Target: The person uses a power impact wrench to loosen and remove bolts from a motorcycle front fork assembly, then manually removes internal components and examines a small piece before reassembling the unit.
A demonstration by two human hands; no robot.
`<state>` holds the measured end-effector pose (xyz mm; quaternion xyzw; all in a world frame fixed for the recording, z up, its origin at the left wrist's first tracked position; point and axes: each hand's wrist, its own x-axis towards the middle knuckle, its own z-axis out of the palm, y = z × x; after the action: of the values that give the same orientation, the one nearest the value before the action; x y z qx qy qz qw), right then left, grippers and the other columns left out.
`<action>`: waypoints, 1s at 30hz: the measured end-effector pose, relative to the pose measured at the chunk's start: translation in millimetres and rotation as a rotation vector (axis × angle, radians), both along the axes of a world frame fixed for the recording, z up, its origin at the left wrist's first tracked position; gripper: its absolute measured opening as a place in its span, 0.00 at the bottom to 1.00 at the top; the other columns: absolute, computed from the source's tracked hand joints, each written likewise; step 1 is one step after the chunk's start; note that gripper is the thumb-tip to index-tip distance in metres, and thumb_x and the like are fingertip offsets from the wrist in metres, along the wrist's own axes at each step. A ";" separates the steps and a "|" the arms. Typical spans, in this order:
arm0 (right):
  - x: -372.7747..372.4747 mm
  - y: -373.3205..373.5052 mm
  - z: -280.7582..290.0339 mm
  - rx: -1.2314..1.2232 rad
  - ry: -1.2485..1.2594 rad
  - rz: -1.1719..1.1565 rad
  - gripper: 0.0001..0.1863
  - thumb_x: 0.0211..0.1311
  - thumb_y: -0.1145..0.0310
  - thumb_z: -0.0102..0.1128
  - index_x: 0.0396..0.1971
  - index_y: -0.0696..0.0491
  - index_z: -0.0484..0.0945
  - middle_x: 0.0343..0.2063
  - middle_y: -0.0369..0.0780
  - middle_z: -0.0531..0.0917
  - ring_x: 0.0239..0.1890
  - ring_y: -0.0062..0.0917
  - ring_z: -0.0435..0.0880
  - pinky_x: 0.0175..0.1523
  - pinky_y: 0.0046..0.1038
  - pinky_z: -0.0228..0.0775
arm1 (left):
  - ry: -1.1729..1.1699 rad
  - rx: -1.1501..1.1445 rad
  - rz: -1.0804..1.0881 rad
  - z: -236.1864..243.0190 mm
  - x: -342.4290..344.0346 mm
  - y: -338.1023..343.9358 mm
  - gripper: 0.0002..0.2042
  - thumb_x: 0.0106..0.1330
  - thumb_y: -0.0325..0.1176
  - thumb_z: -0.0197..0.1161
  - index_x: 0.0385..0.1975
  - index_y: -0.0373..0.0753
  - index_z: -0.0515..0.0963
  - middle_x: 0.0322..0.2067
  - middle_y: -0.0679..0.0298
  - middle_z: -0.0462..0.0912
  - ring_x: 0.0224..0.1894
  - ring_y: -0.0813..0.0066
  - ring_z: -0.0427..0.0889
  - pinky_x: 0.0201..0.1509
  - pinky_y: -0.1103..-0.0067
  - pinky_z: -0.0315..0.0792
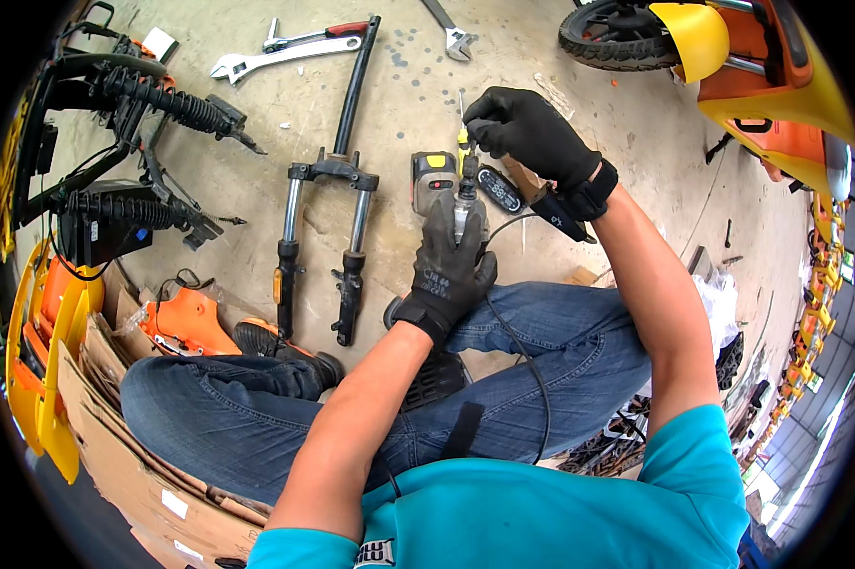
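My left hand (443,270), in a black glove, is wrapped round the body of a cordless power driver (467,185). Its yellow and grey battery (434,182) shows beside the dark nose. At the far end of that nose, my right hand (533,135) has thumb and fingers pinched together; whatever they hold, if anything, is hidden. A screwdriver (462,137) with a yellow handle lies right by those fingertips, partly covered. Below the right hand rests a black oval display unit (500,190). Left of the driver, a front suspension fork (332,171) with a long black stem lies on the concrete.
Beyond the fork are an adjustable wrench (285,61) and a red-handled ratchet (313,36); another adjustable wrench (458,43) lies farther right. A partly built frame with shock absorbers (152,100) stands left. An orange-yellow vehicle (778,76) is at upper right. Cardboard (114,446) lies lower left.
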<state>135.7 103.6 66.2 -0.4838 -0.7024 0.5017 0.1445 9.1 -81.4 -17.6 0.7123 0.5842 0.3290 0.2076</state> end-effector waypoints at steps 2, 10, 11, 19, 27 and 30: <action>0.8 0.0 -1.6 0.009 -0.031 -0.005 0.08 0.57 0.74 0.63 0.35 0.61 0.80 0.27 0.39 0.83 0.29 0.18 0.80 0.39 0.24 0.74 | 0.002 -0.015 -0.008 2.9 -0.7 1.4 0.37 0.54 0.35 0.67 0.65 0.40 0.61 0.62 0.36 0.54 0.61 0.33 0.62 0.56 0.53 0.72; 0.7 11.4 -5.9 -0.213 0.024 0.029 0.07 0.60 0.72 0.61 0.34 0.60 0.81 0.26 0.37 0.83 0.27 0.16 0.78 0.34 0.23 0.73 | -0.001 -0.033 -0.014 -6.0 -2.2 -1.5 0.36 0.54 0.38 0.65 0.66 0.42 0.61 0.63 0.35 0.52 0.63 0.33 0.60 0.54 0.52 0.72; 0.9 10.7 -4.5 -0.265 0.061 -0.012 0.07 0.60 0.72 0.60 0.33 0.60 0.80 0.26 0.36 0.83 0.27 0.15 0.78 0.34 0.22 0.72 | -0.011 -0.033 -0.011 -9.7 -2.4 -2.4 0.37 0.54 0.39 0.64 0.67 0.44 0.61 0.64 0.35 0.51 0.64 0.33 0.58 0.54 0.51 0.72; -8.7 12.9 -5.4 -0.148 -0.055 0.100 0.06 0.60 0.71 0.58 0.28 0.58 0.79 0.21 0.32 0.78 0.23 0.12 0.71 0.29 0.20 0.66 | 0.001 -0.019 0.012 -1.6 -7.3 -2.2 0.34 0.56 0.34 0.68 0.63 0.38 0.63 0.61 0.35 0.56 0.58 0.33 0.65 0.55 0.53 0.72; -7.2 5.9 -4.4 -0.284 -0.013 0.003 0.11 0.65 0.64 0.57 0.33 0.58 0.81 0.23 0.33 0.80 0.27 0.15 0.75 0.34 0.20 0.67 | -0.032 -0.010 0.000 -7.4 -7.8 -3.3 0.36 0.55 0.34 0.69 0.64 0.38 0.60 0.61 0.34 0.56 0.58 0.32 0.65 0.54 0.53 0.72; -0.9 0.8 -11.3 -0.255 0.028 0.035 0.15 0.68 0.61 0.54 0.37 0.57 0.81 0.26 0.33 0.80 0.28 0.15 0.75 0.35 0.19 0.68 | -0.020 0.015 -0.007 -5.2 -8.6 -3.4 0.36 0.55 0.33 0.68 0.64 0.38 0.60 0.61 0.34 0.55 0.58 0.32 0.65 0.54 0.53 0.72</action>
<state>134.8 104.5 55.0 -0.4786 -0.6392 0.5962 0.0829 0.5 -84.8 -22.8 0.7125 0.5772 0.3396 0.2095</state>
